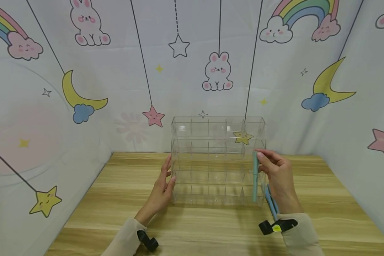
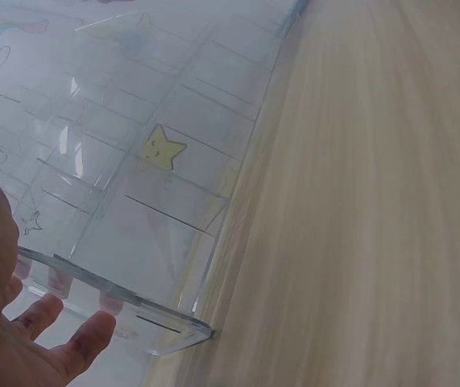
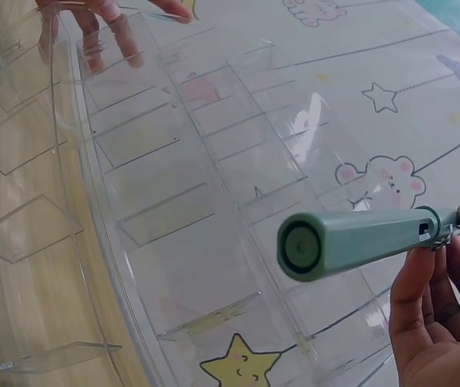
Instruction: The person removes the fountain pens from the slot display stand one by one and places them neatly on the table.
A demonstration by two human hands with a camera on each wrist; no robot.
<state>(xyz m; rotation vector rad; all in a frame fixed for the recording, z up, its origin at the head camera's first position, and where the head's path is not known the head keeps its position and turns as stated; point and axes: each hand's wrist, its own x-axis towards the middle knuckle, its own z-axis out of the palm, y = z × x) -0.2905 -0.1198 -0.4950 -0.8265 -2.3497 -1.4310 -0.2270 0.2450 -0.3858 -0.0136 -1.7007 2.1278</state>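
1. a clear acrylic organiser (image 1: 218, 160) with tiered rows of small compartments stands upright on the wooden table (image 1: 121, 199), near the back wall.
2. the left hand (image 1: 162, 188) rests against the organiser's left side wall, fingers straight and relaxed, its grip closed round nothing; the left wrist view shows the fingertips (image 2: 80, 343) at the organiser's lower edge.
3. the right hand (image 1: 275, 176) pinches a teal pen (image 1: 255, 177) near its top end, the grip curled round it; the pen stands upright at the organiser's front right corner, its lower end down near the front row.
4. more blue pens (image 1: 271, 202) lie under the right hand on the table, just beside the organiser.
5. the walls behind carry a cartoon backdrop (image 1: 179, 64) of rabbits, stars, moons and rainbows.
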